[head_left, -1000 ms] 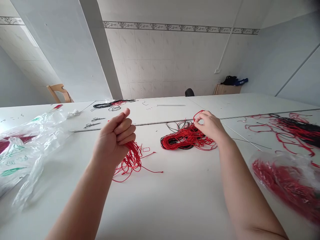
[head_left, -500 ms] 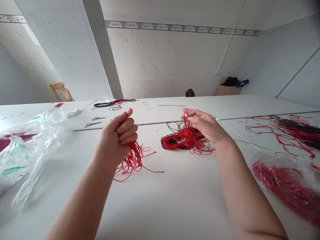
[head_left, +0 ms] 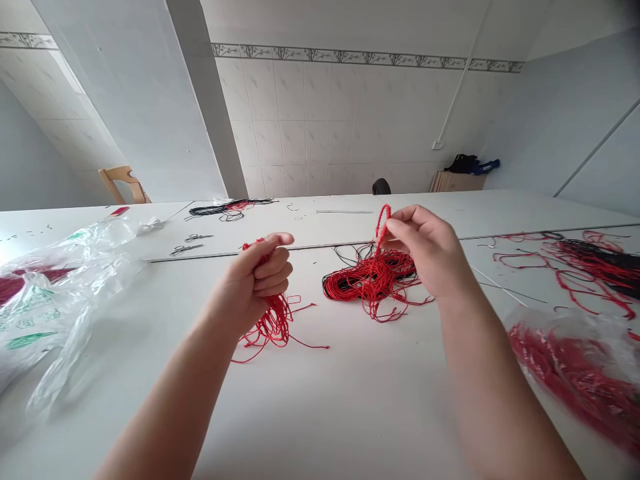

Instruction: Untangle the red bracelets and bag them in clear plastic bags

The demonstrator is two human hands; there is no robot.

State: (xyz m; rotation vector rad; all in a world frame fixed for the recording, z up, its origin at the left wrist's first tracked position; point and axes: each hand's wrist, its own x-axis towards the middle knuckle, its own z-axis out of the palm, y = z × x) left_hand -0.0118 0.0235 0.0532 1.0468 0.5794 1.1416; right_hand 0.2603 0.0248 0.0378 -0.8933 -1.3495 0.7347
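Note:
My left hand [head_left: 260, 277] is wrapped round a bundle of red braided cords [head_left: 274, 323], whose loose ends hang down onto the table. Its thumb points to the right. Between the fingertips of my right hand [head_left: 425, 243] is a looped red cord [head_left: 383, 223], raised above the table. Below that loop lies a pile of red and black cords [head_left: 355, 280], coiled on its left side and loose on its right. Whether the looped cord's lower end is still among the pile cannot be made out.
White tables [head_left: 350, 400] hold everything. Clear plastic bags [head_left: 75, 293] lie at left, with two pairs of scissors [head_left: 187, 249] behind them. Black cords [head_left: 225, 208] lie farther back. At right are more red and black cords [head_left: 595, 263] and a bag of red cords [head_left: 570, 373].
My right hand has closed its fingers on the looped cord and moved slightly right, lifting the loop higher. My left hand has shifted a little right and down with its bundle.

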